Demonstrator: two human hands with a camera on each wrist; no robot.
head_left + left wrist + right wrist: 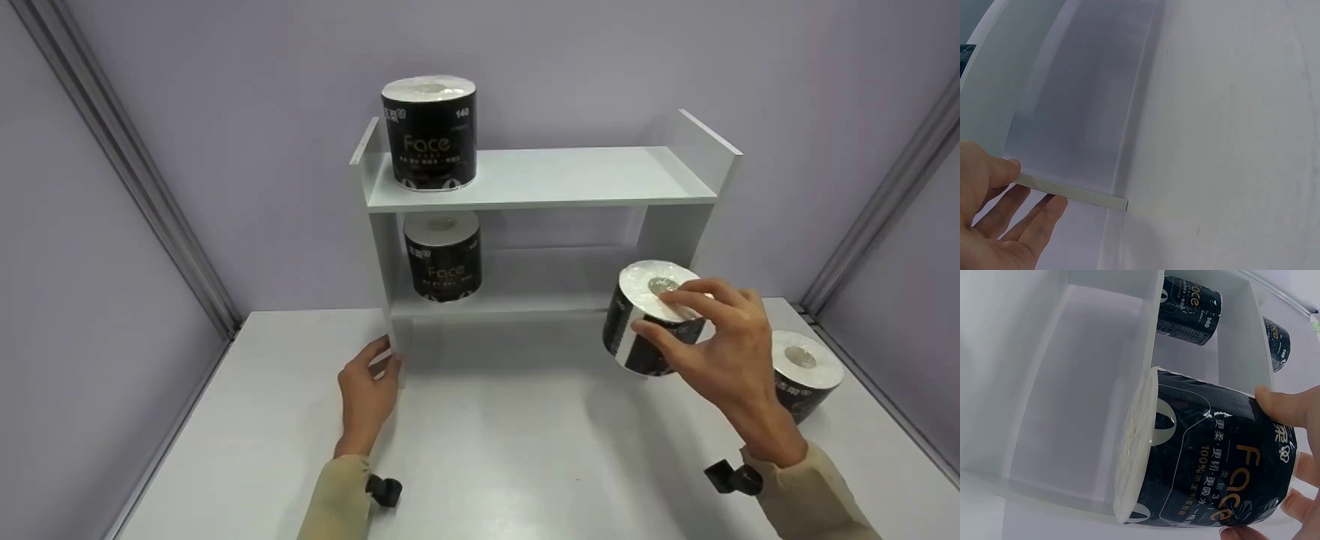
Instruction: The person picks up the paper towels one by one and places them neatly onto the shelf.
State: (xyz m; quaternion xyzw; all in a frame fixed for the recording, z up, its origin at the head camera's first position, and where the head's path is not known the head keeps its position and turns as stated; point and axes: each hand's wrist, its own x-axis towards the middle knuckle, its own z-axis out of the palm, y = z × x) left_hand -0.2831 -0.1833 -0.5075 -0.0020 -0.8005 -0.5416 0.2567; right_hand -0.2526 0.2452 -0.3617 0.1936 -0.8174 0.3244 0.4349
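My right hand (724,352) grips a toilet paper roll (634,341) in a black "Face" wrapper, its thumb on the side and fingers at the white top. The roll is tilted and held in the air in front of the right part of the white shelf unit (555,176). In the right wrist view that roll (1213,450) is seen close up, beside the shelf's lower opening. Low on the shelf's left side, my left hand (367,397) pinches the side panel (1072,192) between thumb and fingers.
One matching roll (430,139) stands on the top board at the left, another roll (444,262) on the lower board beneath it. A further roll (802,379) is on the white table (487,450) at the right, partly behind my right wrist. Grey-purple walls (570,67) enclose the table.
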